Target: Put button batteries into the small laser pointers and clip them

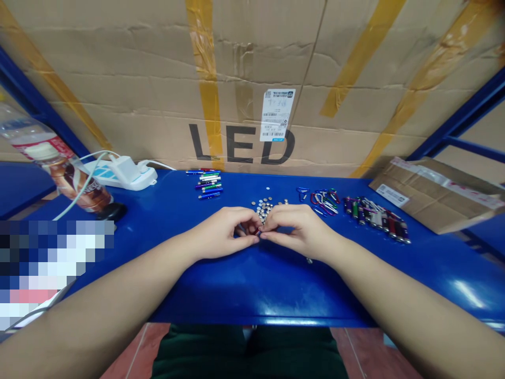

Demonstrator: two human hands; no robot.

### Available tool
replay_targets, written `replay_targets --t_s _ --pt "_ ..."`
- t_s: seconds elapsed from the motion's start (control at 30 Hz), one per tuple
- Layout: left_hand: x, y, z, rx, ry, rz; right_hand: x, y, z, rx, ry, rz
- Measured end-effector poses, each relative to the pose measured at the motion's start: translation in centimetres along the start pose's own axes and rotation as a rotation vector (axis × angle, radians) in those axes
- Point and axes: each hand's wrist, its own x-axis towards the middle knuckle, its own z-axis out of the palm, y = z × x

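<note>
My left hand [239,227] is closed, its thumb and fingertips curled around a small red, shiny piece [258,231] that is mostly hidden. My right hand [294,229] meets it there, with thumb and forefinger pinched at the end of the same piece. What exactly the right fingertips grip is too small to tell. Just beyond the fingertips lies a loose pile of silver button cells [262,209], partly covered by my right hand. A small silvery item [309,260] lies under my right wrist.
Slim coloured metal tubes [209,184] lie at back left. Carabiners [325,201] and several mini flashlights [376,218] spread to the right, before a cardboard box [437,195]. A power strip [130,176] and drink bottle [74,179] stand left. A large carton [158,95] walls the back.
</note>
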Motion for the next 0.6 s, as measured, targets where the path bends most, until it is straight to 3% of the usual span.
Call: replay_targets --t_s 0.23,0.4,0.47,0.6 --pt "0.0 -0.1 -0.1 -0.003 -0.001 -0.012 0.0 -0.3 -0.2 0.007 -0.01 0.009" --pt "-0.1 0.0 -0.2 0.023 -0.005 -0.03 -0.6 -0.2 -3.1 -0.071 -0.012 0.149" --pt "-0.1 0.1 -0.3 0.044 -0.005 -0.046 -1.3 0.1 -4.9 -0.112 -0.101 0.245" --pt "-0.1 0.2 -0.4 0.052 0.003 -0.037 -3.0 0.8 -7.3 -0.029 -0.407 0.436"
